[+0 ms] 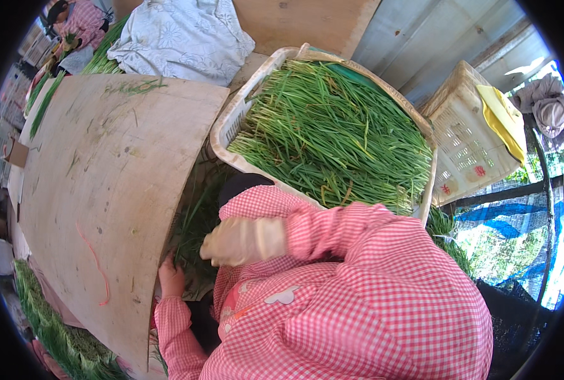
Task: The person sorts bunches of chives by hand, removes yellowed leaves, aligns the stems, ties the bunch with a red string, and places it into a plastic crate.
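My bare left hand is low beside the right-hand edge of a wooden board; its fingers are partly hidden, so I cannot tell if they grip anything. My right hand, in a pale glove, is bent in front of my body, smeared by motion, and its fingers do not show clearly. Below both hands, loose green leaves lie in the shaded gap beside the board. A large white plastic crate full of long green chives stands just beyond my right arm.
A pink string and leaf scraps lie on the board. Patterned cloth covers something behind it. Another crate with a yellow cloth stands at right. More chives lie lower left. Another person sits at far left.
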### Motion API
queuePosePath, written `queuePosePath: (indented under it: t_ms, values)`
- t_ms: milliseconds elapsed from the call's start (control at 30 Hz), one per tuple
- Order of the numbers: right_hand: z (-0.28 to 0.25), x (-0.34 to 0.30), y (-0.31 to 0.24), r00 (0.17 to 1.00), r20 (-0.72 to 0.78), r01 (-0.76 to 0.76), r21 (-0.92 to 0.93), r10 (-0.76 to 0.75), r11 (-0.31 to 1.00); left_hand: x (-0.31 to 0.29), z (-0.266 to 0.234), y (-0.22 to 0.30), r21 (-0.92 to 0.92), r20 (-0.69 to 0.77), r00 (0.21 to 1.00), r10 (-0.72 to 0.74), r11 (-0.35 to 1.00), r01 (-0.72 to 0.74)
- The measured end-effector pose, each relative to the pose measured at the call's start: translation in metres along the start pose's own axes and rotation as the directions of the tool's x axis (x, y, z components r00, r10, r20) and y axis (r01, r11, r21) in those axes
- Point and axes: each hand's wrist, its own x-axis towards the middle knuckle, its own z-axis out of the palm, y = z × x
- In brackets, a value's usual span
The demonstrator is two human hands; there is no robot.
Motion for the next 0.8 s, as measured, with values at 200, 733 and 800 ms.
queuePosePath:
  t_ms: [200, 733, 800]
  values:
    - [-0.03, -0.112, 0.083, 0.798, -0.594, -0.13, -0.011, 0.098, 0.991, 0.035, 0.086, -0.094, 0.76, 0.366, 0.846, -0.387, 0.649, -0.032]
    - [-0.17, -0.244, 0.292, -0.065, -0.371, -0.996, -0.029, 0.926, -0.081, 0.009, 0.085, 0.007, 0.303, 0.541, 0.816, -0.204, 0.952, 0.038]
    - [-0.177, -0.243, 0.296, -0.101, -0.219, -0.995, 0.03, 0.97, -0.096, 0.008, 0.092, -0.001, 0.268, 0.542, 0.823, -0.171, 0.963, 0.024]
